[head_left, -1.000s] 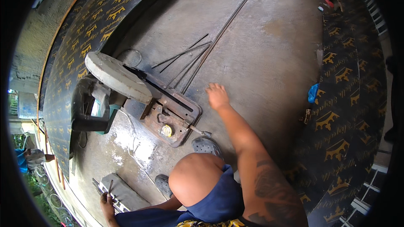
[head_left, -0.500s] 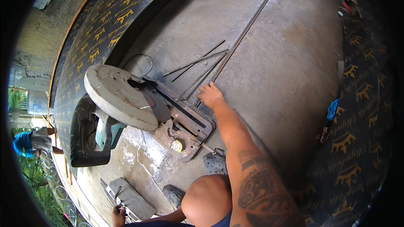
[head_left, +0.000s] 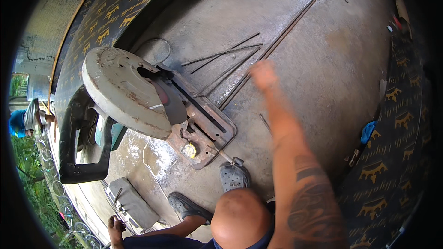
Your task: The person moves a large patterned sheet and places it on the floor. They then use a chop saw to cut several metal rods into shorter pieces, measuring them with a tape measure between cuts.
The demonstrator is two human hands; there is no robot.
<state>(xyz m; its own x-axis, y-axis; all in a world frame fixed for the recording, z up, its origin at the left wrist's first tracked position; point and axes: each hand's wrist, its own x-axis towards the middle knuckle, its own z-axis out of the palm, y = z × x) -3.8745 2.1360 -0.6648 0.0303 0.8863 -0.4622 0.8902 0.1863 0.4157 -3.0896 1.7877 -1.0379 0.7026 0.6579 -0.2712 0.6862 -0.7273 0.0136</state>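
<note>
My right hand (head_left: 264, 74) is beside the long thin steel bars (head_left: 288, 25) on the concrete floor, its fingers blurred by motion. Whether they touch or grip a bar I cannot tell. At the lower left, my left hand (head_left: 116, 227) is low, fingers loosely curled and apart, with nothing visible in them. Between my hands stands a chop saw with a worn grey blade guard (head_left: 124, 93), a black loop handle (head_left: 85, 171) and a rusty base (head_left: 210, 127). The bars' near ends reach the base. Several short ribbed rods (head_left: 226, 53) lie left of the bars.
Dark printed panels line the left (head_left: 108, 16) and right (head_left: 385, 175) sides. A grey block (head_left: 134, 203) lies near my left hand. A blue scrap (head_left: 368, 132) is by the right panel. My feet, in grey clogs (head_left: 234, 176), are close to the saw. A person in blue (head_left: 18, 122) is at far left.
My right hand has moved forward and right along the bars, away from the saw base. My left hand has shifted slightly left, away from the grey block. The view has shifted a little.
</note>
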